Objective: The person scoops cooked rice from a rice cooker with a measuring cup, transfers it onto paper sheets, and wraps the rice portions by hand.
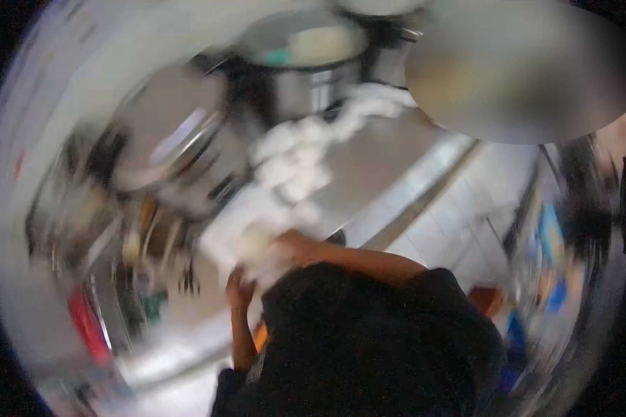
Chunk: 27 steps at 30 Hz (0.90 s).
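A pale, roundish item (257, 242) lies blurred over a white sheet or cloth (222, 229) on the counter. At its right side is my right hand (293, 247), its fingers smeared by motion. My left hand (241, 288) is at the near left edge of the white sheet, close below the pale item; its finger shape is too blurred to make out. Beyond both hands, a crumpled white cloth (292, 156) stretches over the counter toward the back.
A large metal pot (313, 87) with pale contents and something green stands at the back. Left of it is a big round pan or lid (170, 128). Utensils lie at the left, near a red object (87, 323). Tiled floor (466, 222) shows at right.
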Motion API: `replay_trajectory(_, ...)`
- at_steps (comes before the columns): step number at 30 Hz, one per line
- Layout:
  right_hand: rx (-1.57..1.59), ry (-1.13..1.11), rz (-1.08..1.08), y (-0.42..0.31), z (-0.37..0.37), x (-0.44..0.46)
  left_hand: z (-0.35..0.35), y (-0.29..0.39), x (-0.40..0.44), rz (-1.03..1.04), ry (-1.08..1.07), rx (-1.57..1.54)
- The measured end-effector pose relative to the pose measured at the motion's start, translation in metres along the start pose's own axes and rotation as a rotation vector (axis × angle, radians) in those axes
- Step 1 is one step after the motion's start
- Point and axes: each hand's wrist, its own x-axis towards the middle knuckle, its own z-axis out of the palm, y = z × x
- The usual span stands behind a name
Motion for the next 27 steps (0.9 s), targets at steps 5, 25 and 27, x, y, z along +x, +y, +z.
replay_trajectory(5,-0.301,0.018,-0.151,-0.007,-0.018,-0.012,0.003,0.005,0.022,-0.191,0.346,-0.808)
replay_trajectory(25,-0.076,0.087,0.465,0.008,0.039,0.017,0.008,-0.028,0.041,-0.391,0.342,-0.354)
replay_trajectory(27,-0.231,0.053,0.411,0.017,0.051,0.012,-0.002,-0.014,0.035,-0.521,0.244,-0.187)
